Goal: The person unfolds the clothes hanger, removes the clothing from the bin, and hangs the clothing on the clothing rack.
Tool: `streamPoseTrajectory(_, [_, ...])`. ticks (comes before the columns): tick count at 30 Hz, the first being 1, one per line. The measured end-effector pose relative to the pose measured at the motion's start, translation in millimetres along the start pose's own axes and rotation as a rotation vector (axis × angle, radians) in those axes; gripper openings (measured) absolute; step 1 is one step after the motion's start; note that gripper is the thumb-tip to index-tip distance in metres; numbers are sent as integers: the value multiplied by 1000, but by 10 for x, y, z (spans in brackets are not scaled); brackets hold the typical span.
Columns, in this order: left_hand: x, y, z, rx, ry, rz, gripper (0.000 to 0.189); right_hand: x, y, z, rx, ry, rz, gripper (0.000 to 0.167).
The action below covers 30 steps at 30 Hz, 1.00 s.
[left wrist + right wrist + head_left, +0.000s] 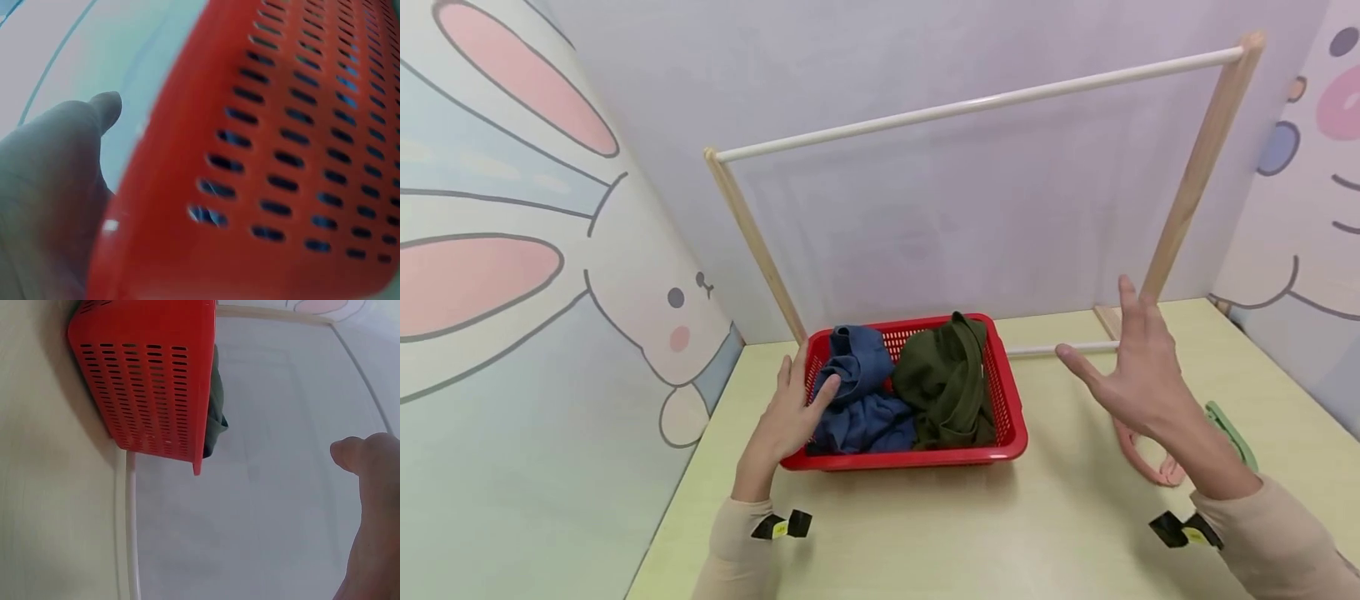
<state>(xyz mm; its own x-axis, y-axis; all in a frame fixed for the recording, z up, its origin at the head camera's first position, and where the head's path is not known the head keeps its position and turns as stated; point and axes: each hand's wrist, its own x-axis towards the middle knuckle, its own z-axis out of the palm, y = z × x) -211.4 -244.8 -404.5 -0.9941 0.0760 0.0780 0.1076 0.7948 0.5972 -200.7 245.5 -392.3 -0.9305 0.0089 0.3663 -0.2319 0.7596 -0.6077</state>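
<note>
A red plastic basket point(917, 457) with slotted walls stands on the table, with crumpled blue cloth point(867, 422) in its left part and dark green cloth point(942, 383) in its right. My left hand point(790, 417) is at the basket's left rim, fingers extended and thumb spread; whether it touches the rim I cannot tell. In the left wrist view, the slotted wall point(281, 200) fills most of the picture beside that hand. Well to the right of the basket, my right hand point(1142, 379) hovers with its fingers spread, holding nothing.
Behind the basket rises a rack with a white top bar point(985, 103) and wooden posts point(1198, 179). Its low white bar point(1060, 348) runs near the tabletop. A pink curved item point(1138, 458) and a green one point(1231, 433), partly hidden by my right forearm, lie on the table point(970, 533).
</note>
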Motion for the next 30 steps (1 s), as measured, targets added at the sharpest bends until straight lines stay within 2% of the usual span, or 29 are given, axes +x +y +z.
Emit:
streamPoseTrajectory(3, [37,-102,19,-34,7,27,95,-12,71,-42,57,18,6,117])
streamPoseTrajectory(7, [106,-239,32,-115,27,82,89,-37,118,-126,104,33,56,117])
streamPoseTrajectory(9, [119,-294,32,-144,18,70,87,-56,136,-165,117,38,86,116])
streamPoseTrajectory(12, [122,-355,34,-158,-7,9,85,-85,180,-225,128,47,103,115])
streamPoseTrajectory(17, [122,-384,33,-167,-42,-54,76,-130,291,-319,157,43,123,115])
streamPoseTrajectory(22, [131,-396,38,-175,-49,-77,62,-207,416,-407,166,34,175,117])
streamPoseTrajectory(30, [132,-391,53,-159,-33,-74,60,-386,689,-560,128,13,268,119])
